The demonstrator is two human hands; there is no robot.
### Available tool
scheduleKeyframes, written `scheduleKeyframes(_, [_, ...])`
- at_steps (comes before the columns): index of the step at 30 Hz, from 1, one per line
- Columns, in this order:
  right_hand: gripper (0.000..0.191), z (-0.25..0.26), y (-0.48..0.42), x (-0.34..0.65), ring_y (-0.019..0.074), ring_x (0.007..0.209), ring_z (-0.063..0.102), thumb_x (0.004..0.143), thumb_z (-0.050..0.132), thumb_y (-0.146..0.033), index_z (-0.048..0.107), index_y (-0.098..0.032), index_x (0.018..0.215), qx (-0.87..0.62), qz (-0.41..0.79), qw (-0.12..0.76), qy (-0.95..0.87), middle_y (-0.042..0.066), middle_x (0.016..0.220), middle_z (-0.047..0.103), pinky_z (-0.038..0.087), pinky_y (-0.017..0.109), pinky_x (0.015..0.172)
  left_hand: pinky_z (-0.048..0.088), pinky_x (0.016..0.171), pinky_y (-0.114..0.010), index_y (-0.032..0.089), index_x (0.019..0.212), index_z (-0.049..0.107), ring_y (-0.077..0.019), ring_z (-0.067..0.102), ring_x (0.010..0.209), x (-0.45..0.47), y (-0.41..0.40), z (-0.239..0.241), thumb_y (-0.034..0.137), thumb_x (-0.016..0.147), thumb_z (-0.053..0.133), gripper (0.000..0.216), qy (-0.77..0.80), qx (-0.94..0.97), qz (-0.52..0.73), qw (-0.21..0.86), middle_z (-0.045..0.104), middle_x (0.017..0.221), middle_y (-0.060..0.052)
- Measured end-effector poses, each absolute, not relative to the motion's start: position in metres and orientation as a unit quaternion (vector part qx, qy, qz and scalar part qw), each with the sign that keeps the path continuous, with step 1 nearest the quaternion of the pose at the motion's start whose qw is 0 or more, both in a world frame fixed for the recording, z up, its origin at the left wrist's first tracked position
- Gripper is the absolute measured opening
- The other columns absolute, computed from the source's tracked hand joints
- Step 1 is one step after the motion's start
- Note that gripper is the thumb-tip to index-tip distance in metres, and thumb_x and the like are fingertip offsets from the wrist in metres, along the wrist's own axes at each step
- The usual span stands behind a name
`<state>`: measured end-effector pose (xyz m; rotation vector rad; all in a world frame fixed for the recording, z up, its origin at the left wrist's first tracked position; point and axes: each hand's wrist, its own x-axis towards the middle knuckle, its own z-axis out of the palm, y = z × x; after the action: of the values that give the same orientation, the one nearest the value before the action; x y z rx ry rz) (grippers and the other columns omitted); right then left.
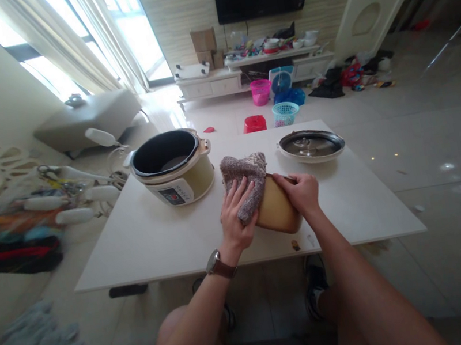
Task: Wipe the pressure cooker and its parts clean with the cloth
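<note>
A golden-brown inner pot [279, 208] is tilted on its side near the front edge of the white table. My right hand [304, 191] grips its rim, thumb along the edge. A grey-brown fluffy cloth [244, 171] drapes over the pot's left side and rim. My left hand [238, 212], with a watch on the wrist, presses the cloth against the pot with its fingers spread over it. To the left stands an electric cooker [180, 183] with its dark inside showing and no lid on. The round cooker lid [311, 145] lies underside up at the back right.
The white table [149, 243] has a sticker near its front edge. Beyond it on the floor are a red stool [254, 124], a light-blue basket [285, 112] and a pink basket [261, 92]. A lamp with several white shades [74, 216] stands left of the table.
</note>
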<state>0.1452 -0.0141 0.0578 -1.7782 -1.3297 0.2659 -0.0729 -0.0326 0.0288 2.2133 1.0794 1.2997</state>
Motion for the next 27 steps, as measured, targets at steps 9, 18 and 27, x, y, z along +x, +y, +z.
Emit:
scheduleKeyframes(9, [0.073,0.054,-0.013,0.152,0.0110,0.056,0.027,0.081,0.060,-0.084,0.028,-0.026,0.050,-0.700,0.131,0.465,-0.526,-0.004,0.052,0.026,0.020,0.033,0.056,0.036,0.132,-0.054,0.018,0.143,0.071,-0.0347,0.054,0.152,-0.076,0.004,-0.018,0.051,0.094,0.070,0.059,0.448,0.466,0.600,0.471,0.067,0.154,-0.012])
scheduleKeyframes(18, [0.075,0.042,-0.009,0.155,0.0101,0.055,0.026,0.080,0.062,-0.086,0.029,-0.025,0.050,-0.682,0.176,0.489,-0.514,-0.005,0.052,0.025,0.020,0.031,0.053,0.039,0.131,-0.054,0.021,0.135,0.077,-0.0351,0.059,0.147,-0.080,0.002,-0.011,0.052,0.095,0.069,0.052,0.432,0.453,0.624,0.467,0.073,0.146,-0.010])
scheduleKeyframes(27, [0.072,0.032,-0.004,0.150,0.0105,0.056,0.029,0.079,0.066,-0.084,0.039,-0.024,0.050,-0.679,0.235,0.505,-0.478,-0.005,0.052,0.031,0.022,0.030,0.052,0.027,0.136,-0.057,0.027,0.155,0.064,-0.0358,0.040,0.162,-0.095,-0.017,0.027,0.048,0.099,0.067,0.060,0.353,0.738,0.507,0.273,0.056,0.166,-0.009])
